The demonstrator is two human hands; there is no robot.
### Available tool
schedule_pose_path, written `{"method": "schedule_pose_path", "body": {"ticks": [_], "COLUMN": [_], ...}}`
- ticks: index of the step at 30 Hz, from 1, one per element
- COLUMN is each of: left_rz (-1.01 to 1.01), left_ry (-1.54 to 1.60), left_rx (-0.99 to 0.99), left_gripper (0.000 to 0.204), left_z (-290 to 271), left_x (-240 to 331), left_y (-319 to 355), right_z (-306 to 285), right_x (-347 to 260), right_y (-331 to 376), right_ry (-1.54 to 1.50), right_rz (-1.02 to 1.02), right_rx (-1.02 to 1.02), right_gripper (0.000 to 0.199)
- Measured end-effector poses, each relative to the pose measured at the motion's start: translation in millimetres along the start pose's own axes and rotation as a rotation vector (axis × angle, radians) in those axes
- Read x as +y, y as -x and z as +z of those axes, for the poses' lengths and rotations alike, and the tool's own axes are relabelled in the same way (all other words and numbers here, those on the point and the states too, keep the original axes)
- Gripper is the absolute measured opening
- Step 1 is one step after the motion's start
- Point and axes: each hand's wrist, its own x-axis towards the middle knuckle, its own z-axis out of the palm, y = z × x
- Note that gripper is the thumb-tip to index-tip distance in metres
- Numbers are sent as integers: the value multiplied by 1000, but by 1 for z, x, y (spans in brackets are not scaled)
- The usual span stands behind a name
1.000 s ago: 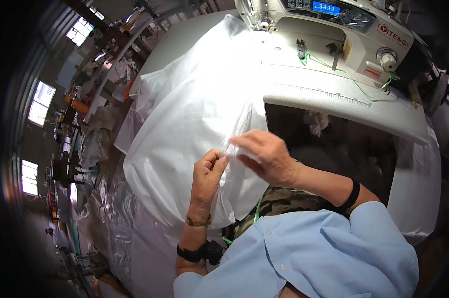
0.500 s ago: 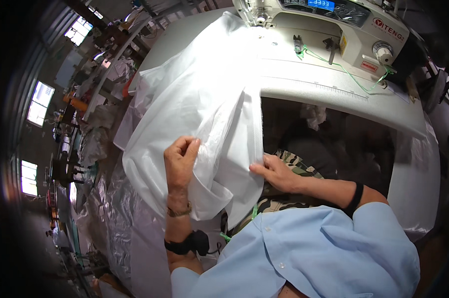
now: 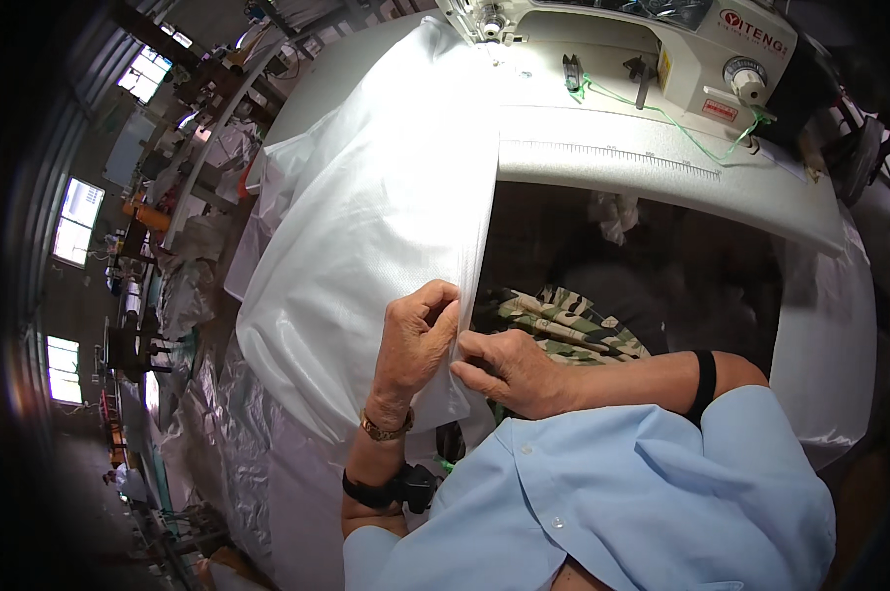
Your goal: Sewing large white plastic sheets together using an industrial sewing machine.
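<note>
A large sheet of white translucent fabric (image 3: 366, 227) runs from the sewing machine (image 3: 652, 49) down over the white table's edge toward my lap. My left hand (image 3: 417, 340) pinches the fabric's folded right edge near its lower end, thumb against fingers. My right hand (image 3: 509, 369) grips the same edge just beside it, the fingertips of both hands nearly touching. The edge is drawn straight up to the machine's needle area (image 3: 489, 22).
The white sewing table (image 3: 661, 167) curves around me, with a printed ruler along its front and green thread (image 3: 681, 123) on top. More white fabric is heaped on the floor at left (image 3: 218, 433). Camouflage trousers (image 3: 563, 320) show below the table.
My hands have come together low on the fabric's right edge; the left slid right, the right moved down from higher up. The fabric now lies straighter toward the machine.
</note>
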Motion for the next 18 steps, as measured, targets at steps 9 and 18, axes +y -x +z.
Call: {"method": "schedule_pose_path", "body": {"ticks": [9, 18], "left_rz": [-170, -187], "left_ry": [186, 71], "left_rx": [45, 242], "left_gripper": [13, 9], "left_z": [1, -21], "left_x": [-5, -5], "left_y": [8, 16], "right_z": [9, -11], "right_x": [4, 31], "right_y": [0, -35], "right_ry": [131, -109], "right_rz": [-135, -187], "right_rx": [-137, 115], "right_gripper": [15, 25]}}
